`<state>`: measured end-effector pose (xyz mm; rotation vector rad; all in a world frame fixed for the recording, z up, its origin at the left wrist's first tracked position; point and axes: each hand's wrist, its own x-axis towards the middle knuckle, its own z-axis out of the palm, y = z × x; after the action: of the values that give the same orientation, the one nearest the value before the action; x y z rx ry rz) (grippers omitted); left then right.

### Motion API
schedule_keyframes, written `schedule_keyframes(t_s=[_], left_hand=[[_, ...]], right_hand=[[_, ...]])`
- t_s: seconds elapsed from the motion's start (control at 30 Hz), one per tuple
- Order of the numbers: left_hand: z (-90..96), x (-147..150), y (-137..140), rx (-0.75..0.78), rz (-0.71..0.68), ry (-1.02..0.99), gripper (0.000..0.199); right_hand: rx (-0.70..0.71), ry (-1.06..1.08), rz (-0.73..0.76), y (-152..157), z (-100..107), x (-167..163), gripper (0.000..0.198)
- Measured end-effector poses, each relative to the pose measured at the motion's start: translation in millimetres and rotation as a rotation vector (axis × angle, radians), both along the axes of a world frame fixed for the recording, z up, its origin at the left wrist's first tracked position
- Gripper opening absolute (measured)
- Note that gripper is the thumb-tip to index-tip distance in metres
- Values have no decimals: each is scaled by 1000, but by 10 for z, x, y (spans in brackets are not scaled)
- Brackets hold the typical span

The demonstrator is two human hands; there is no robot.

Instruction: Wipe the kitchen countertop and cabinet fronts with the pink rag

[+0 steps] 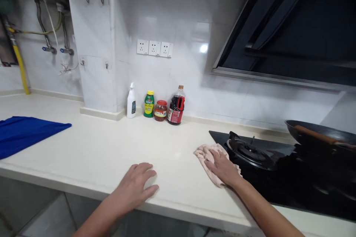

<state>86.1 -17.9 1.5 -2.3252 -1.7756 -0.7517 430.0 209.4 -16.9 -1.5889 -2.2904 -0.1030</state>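
Note:
A pale pink cloth (205, 152) lies crumpled at the left edge of the black gas stove, partly on the white countertop. My right hand (222, 166) presses down on it, the fingers bent into its folds and holding it against the surface. To the left, my left hand (136, 185) hovers at or just above the counter near the front edge. Its fingers are loosely curved and apart, with nothing in them. Whether its fingertips touch the counter I cannot tell.
Along the wall stand a white spray bottle (131, 102), a green bottle (149, 104), a red-lidded jar (160, 111) and a dark sauce bottle (175, 107). A blue cloth (27, 133) lies left. The burner (250, 153) and a wok (319, 133) are right, beneath the range hood (294, 26).

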Motion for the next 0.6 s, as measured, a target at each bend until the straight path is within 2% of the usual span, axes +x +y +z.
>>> schedule_keyframes(t_s=[0.07, 0.17, 0.3, 0.37, 0.47, 0.6], left_hand=[[-5, -12, -20, -5, 5, -26, 30], [-9, 45, -32, -11, 30, -51, 34], [-44, 111, -8, 37, 60, -71, 38], [-72, 108, 7, 78, 73, -92, 36], [-99, 83, 18, 113, 95, -133, 30], [-101, 59, 18, 78, 91, -185, 23]], right_hand=[[-76, -5, -28, 278, 113, -209, 62], [-118, 4, -44, 590, 237, -576, 62], [-181, -1, 30, 748, 328, -1311, 65], [-215, -13, 126, 673, 362, -1755, 69], [-255, -39, 344, 344, 405, -2375, 74], [-257, -82, 685, -208, 408, -2857, 76]])
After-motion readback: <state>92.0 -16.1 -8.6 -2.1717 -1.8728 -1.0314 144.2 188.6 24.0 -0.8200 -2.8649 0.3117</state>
